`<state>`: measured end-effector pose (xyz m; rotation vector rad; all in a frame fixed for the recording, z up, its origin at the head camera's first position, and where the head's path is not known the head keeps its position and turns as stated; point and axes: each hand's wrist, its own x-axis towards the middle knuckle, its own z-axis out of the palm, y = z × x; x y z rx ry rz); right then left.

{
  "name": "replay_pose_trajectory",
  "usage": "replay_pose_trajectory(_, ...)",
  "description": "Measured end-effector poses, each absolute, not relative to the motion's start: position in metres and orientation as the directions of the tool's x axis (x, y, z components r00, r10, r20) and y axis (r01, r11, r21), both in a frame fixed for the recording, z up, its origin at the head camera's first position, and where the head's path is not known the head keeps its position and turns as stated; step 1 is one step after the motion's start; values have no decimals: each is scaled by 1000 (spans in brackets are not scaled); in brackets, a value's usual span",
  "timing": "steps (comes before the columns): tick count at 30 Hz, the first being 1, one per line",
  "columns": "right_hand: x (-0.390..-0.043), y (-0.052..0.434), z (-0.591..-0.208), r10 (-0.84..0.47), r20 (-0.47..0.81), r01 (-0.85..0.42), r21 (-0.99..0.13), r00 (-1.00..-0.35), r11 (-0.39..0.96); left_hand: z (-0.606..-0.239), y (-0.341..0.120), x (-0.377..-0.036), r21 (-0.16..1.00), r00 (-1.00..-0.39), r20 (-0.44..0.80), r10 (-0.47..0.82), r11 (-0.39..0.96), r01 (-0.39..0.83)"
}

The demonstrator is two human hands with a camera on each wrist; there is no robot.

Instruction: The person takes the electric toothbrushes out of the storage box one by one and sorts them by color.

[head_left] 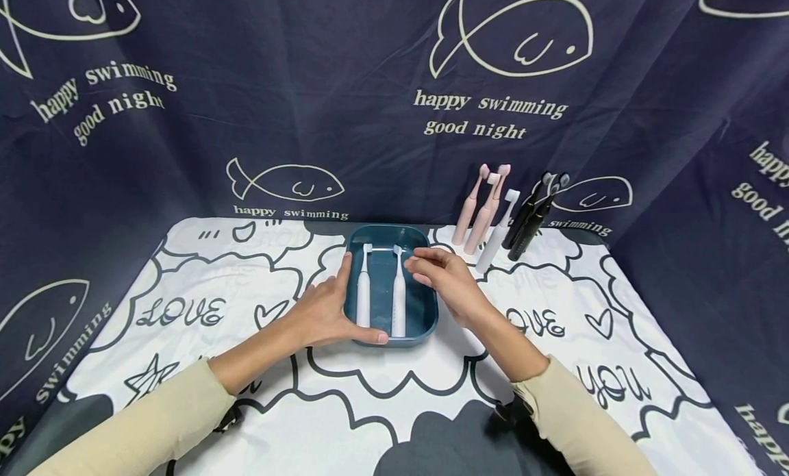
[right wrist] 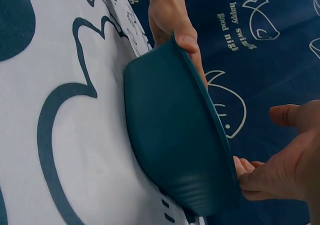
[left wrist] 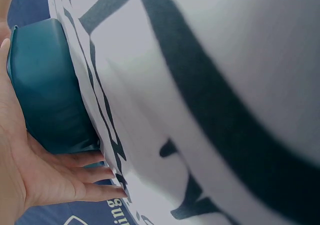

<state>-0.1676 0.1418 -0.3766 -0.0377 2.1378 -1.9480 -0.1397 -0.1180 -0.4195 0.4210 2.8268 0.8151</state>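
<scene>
Head view: teal tray (head_left: 425, 322) sits mid-surface on the cloud-print cloth (head_left: 246, 305), two white electric toothbrushes (head_left: 364, 291) lying side by side inside it. Left hand (head_left: 323, 311) braces the tray's near-left rim, fingers (left wrist: 82, 177) straight along the wall, thumb along the front edge, gripping nothing. Right hand (head_left: 446, 277) hovers over the right brush's (head_left: 398, 294) head, fingers loosely bent; whether they touch it, cannot tell. Looks like loading brushes into the tray. Five more (head_left: 493, 219) stand against the backdrop; a reach there seems next
</scene>
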Motion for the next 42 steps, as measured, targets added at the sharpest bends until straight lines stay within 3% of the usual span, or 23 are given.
replay_pose_trajectory(17, -159, 113, -381, -225, -243, 167, -936, -944, 310, -419, -117, -139, 519, -945, -94, 314, 825, 223)
replay_pose_trajectory(42, -163, 100, -389, -207, -322, 230, -899, -924, 374, -420, -119, -140, 529, -939, -69, 337, 811, 252)
